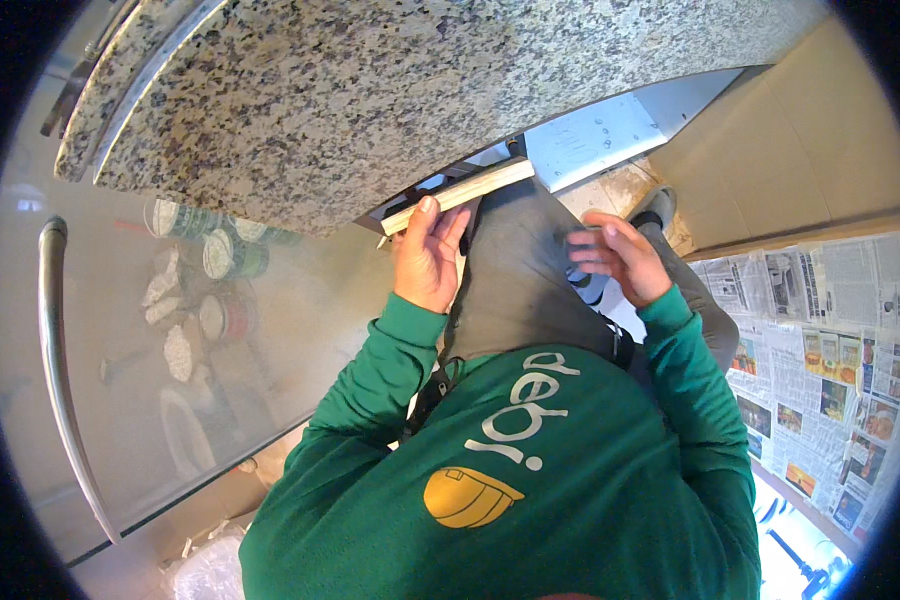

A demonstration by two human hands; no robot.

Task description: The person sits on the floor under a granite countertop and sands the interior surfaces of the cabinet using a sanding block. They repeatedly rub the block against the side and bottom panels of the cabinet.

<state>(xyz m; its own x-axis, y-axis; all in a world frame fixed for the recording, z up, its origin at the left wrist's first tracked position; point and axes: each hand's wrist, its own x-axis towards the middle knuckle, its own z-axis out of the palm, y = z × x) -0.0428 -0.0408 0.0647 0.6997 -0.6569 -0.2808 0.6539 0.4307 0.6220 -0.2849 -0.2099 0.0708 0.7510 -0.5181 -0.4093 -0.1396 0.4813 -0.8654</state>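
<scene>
Below the front edge of a speckled granite countertop (300, 110) is a narrow wooden board (470, 192), seen along its pale edge. It slants up to the right, and dark shapes show in the gap between it and the counter. At the board's left end my left hand (430, 258) grips it, the thumb tip against the pale edge and the fingers bent beside it. My right hand (622, 258) hangs free over my right leg. Its fingers are apart and a little blurred, with nothing in them.
To the left stands a translucent panel (300, 300) with a curved metal handle (60, 380); several containers show through it. A white panel (600, 135) is under the counter, beside a tan surface (790, 140). Newspaper sheets (820, 370) cover the right side. A plastic bag (210, 568) lies lower left.
</scene>
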